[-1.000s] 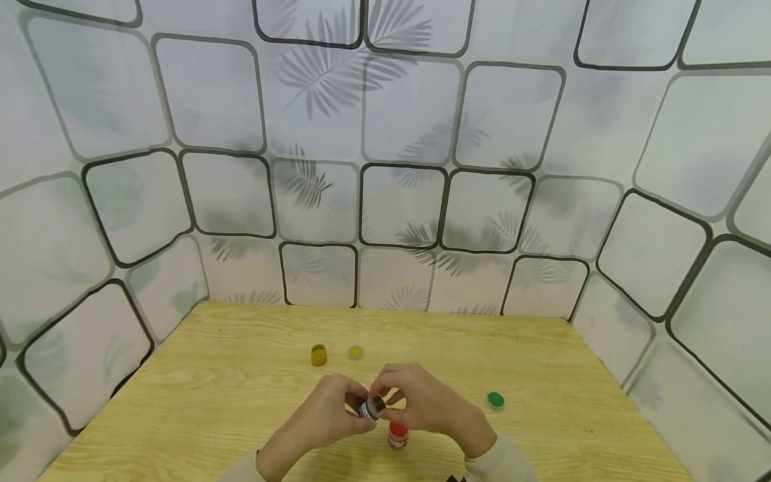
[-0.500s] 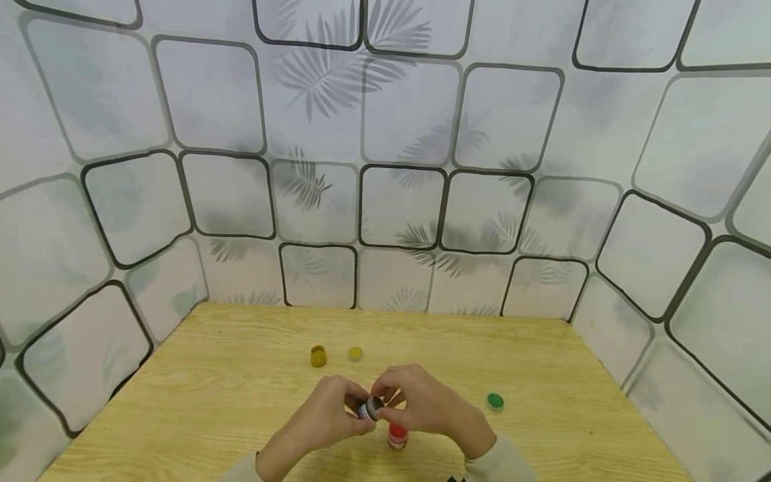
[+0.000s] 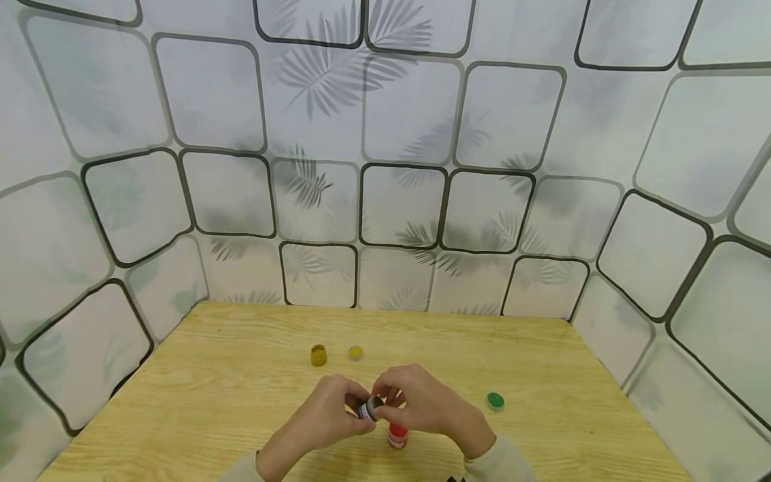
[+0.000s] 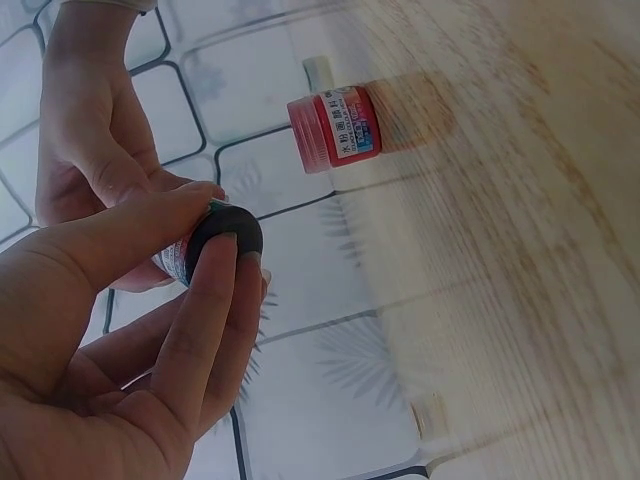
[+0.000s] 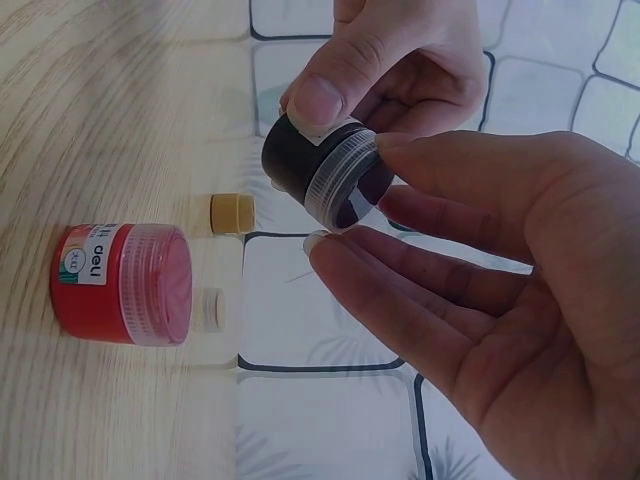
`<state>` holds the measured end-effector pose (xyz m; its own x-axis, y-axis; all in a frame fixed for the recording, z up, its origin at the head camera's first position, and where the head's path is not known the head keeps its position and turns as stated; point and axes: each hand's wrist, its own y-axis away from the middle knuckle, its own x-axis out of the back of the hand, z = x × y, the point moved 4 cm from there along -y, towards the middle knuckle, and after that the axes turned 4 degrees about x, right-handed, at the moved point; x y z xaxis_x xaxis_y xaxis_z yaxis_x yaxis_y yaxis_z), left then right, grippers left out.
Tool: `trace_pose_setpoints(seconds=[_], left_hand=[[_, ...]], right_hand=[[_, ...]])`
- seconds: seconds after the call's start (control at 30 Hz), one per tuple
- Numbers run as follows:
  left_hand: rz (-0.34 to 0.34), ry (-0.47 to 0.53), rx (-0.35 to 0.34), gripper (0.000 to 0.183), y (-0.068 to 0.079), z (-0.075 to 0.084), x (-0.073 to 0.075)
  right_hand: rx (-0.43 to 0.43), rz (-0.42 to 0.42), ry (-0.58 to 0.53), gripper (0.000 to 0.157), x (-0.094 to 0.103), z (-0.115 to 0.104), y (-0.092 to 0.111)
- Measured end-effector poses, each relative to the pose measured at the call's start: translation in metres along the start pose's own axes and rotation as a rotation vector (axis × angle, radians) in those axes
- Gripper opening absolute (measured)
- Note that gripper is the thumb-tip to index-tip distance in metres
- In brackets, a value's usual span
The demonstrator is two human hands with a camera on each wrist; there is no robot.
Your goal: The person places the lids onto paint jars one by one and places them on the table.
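Held tilted between both hands is a small black paint jar [image 5: 292,158] with a clear ribbed screw lid [image 5: 335,178]. My left hand [image 3: 328,412] grips the jar's body; in the left wrist view its fingers press the dark base. The thumb and fingertips of my right hand [image 3: 424,402] pinch the lid's rim from the other side. Below the hands, a red paint jar [image 3: 397,436] stands upright with its lid on, its top partly hidden in the head view. The left wrist view shows the label of the black jar mostly covered by fingers.
Farther back stand an uncovered yellow paint jar [image 3: 318,355] and, beside it, a round yellow-stained lid [image 3: 355,352]. To the right lies a green-stained lid [image 3: 495,400]. Patterned curtain [image 3: 400,201] encloses the wooden table [image 3: 241,375] at the back and sides.
My right fingertips have shifted slightly on the lid. The left hand and the things on the table stay put.
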<state>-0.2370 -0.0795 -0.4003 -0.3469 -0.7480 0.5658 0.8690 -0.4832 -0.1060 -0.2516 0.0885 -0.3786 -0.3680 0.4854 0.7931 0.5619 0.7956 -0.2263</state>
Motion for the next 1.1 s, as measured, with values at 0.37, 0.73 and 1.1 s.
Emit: trace_pose_setpoints(seconds=[0.37,0.73,1.1], left_hand=[[0.003,-0.016,-0.009,0.014,-0.0003,-0.0001,-0.0005],[0.003,-0.012,-0.01,0.016,-0.0007,0.0004,-0.002],[-0.001,-0.015,-0.012,0.013,-0.0008,0.0006,-0.0015]], right_hand=[[-0.012,0.015,0.019,0.012,-0.0009,-0.0002,-0.0001],[-0.014,0.028,0.044,0.011,-0.0018,0.0014,-0.0001],[-0.039,-0.006,0.026,0.023,-0.0019,0.0025,0.0008]])
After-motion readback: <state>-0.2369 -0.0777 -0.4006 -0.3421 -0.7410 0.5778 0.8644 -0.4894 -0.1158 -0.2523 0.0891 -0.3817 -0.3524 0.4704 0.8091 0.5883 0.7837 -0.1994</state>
